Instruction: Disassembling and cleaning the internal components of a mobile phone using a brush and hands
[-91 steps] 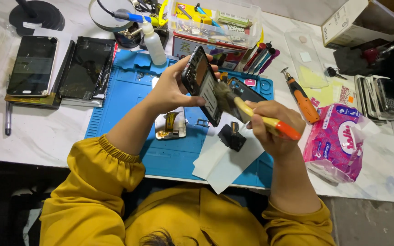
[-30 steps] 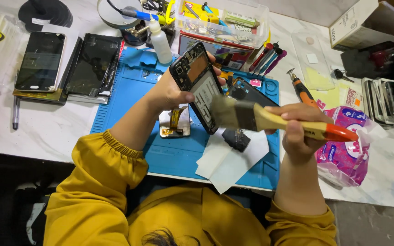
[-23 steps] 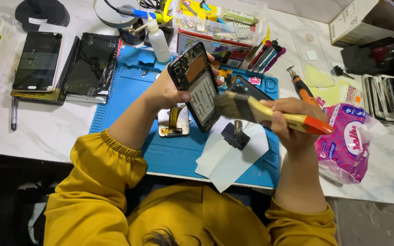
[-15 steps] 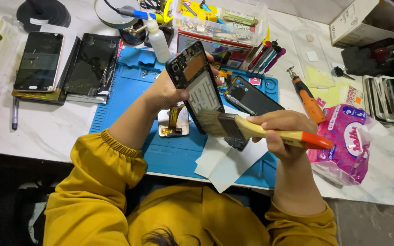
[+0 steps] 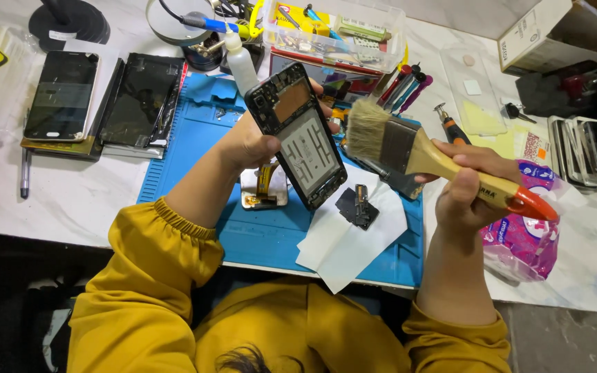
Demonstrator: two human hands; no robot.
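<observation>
The brush has come off the phone since half a second ago: its bristles were down against the lower part of the frame, and now they sit raised and clear to the frame's right. The right hand [image 5: 468, 183] is clenched around the pale wooden handle of the flat paintbrush with tan bristles and an orange-red tip [image 5: 426, 155], bristles aiming left toward the phone without touching it. The left hand [image 5: 257, 141] grips the opened black phone frame with its white inner plate and copper patch [image 5: 297, 135], held tilted above the blue silicone work mat [image 5: 188, 148], fingers wrapped round its far edge. Below the phone, on the mat, lies a small metal part with a gold ribbon cable [image 5: 264, 186], and just right of it a white sheet of paper [image 5: 354, 242] carries a small black component [image 5: 357, 206]. Over on the left of the white table, two dark phone screens [image 5: 101, 97] lie side by side. Behind the phone stands a white squeeze bottle [image 5: 240, 59], next to a clear plastic box of small tools [image 5: 333, 31]. A pink packet of tissues [image 5: 523, 235] rests under the brush's tip.
</observation>
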